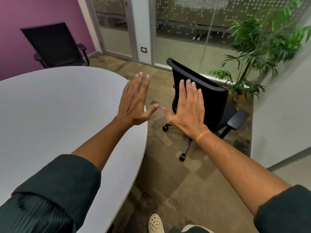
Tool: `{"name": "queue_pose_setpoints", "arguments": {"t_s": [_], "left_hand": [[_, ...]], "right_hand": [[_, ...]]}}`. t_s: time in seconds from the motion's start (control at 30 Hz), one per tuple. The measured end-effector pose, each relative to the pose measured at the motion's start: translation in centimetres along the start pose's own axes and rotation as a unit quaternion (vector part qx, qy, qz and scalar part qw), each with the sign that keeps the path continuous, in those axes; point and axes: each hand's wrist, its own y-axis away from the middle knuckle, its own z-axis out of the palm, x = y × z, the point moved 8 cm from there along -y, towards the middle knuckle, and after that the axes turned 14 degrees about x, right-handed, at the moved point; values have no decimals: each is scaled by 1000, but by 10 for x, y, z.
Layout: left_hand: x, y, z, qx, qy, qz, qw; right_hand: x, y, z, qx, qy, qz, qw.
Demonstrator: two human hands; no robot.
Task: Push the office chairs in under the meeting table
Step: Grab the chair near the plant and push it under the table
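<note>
A round grey meeting table [55, 115] fills the left of the view. A black office chair [213, 100] on castors stands on the floor to its right, away from the table, its backrest turned towards me. A second black chair [53, 46] sits at the table's far side by the purple wall. My left hand [134, 105] is raised over the table's right edge with fingers spread and holds nothing. My right hand [186, 108] is held up in front of the near chair's backrest, fingers straight. Whether it touches the backrest is unclear.
A tall potted plant [262, 52] stands behind the near chair at the right. Glass partitions and a glass door [116, 31] line the back. A pale wall [282, 115] closes the right side. Patterned floor [168, 174] runs between table and chair; my shoe [155, 223] shows at the bottom.
</note>
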Motion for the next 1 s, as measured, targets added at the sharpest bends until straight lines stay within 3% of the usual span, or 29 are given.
{"name": "queue_pose_setpoints", "arguments": {"t_s": [0.37,1.0], "left_hand": [[4,-73,93,-51,50,49,996],[19,-189,257,-149,39,116,981]], "right_hand": [[68,-49,42,-5,53,61,997],[176,-127,149,-69,91,95,989]]}}
